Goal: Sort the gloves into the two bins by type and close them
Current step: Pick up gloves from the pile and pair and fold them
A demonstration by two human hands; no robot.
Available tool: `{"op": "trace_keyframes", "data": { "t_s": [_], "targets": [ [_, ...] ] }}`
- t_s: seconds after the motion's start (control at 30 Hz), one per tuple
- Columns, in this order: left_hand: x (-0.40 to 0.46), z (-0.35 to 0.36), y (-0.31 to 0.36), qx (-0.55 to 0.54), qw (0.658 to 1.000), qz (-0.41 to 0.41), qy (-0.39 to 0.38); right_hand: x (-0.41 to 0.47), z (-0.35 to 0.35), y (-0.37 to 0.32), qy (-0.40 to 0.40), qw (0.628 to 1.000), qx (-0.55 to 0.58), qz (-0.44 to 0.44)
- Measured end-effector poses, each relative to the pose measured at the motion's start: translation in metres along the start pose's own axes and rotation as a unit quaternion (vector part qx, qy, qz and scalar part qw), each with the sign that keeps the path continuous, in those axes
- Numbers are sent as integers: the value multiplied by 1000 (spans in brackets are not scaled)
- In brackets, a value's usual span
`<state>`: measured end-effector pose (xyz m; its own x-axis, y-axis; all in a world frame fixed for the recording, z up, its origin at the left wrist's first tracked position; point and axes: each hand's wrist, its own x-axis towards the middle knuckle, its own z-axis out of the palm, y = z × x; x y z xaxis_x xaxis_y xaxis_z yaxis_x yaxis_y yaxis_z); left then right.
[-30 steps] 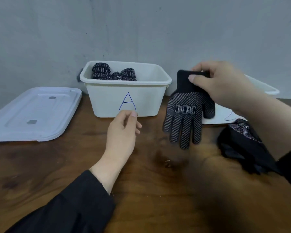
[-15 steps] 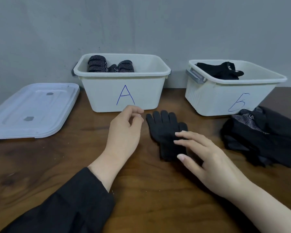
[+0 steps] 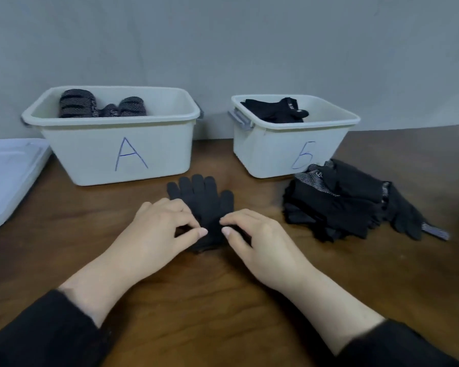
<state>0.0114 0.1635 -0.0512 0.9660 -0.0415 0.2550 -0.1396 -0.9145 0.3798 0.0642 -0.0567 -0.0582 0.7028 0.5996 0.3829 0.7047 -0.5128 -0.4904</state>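
A black knit glove [image 3: 200, 200] lies flat on the wooden table [image 3: 223, 300], fingers pointing toward the bins. My left hand [image 3: 159, 234] and my right hand [image 3: 252, 239] sit on its cuff end, each pinching the fabric with curled fingers and thumb. Bin A [image 3: 112, 154] stands at the back left and holds rolled dotted gloves [image 3: 77, 103]. Bin B [image 3: 284, 152] stands at the back right with black gloves [image 3: 276, 109] inside. A pile of loose black gloves [image 3: 350, 202] lies in front of bin B, to the right of my hands.
A white lid [image 3: 8, 176] lies flat at the left table edge beside bin A. A grey wall [image 3: 223, 43] rises directly behind both bins.
The glove came down from my right hand onto the table. Both hands then moved in onto its cuff end, and the view dropped closer to the table.
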Motion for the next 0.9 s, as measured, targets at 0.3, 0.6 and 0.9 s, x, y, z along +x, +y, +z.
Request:
{"op": "trace_keyframes", "data": {
  "t_s": [0.3, 0.6, 0.9],
  "targets": [
    [18, 32, 75, -48, 993, 22, 105, -2, -52, 32, 150, 988, -10, 41],
    [30, 50, 106, -67, 992, 64, 89, -2, -158, 133, 13, 947, -222, 231],
    [25, 40, 93, -81, 990, 45, 105, 21, -176, 140, -130, 918, -271, 258]
  ]
}}
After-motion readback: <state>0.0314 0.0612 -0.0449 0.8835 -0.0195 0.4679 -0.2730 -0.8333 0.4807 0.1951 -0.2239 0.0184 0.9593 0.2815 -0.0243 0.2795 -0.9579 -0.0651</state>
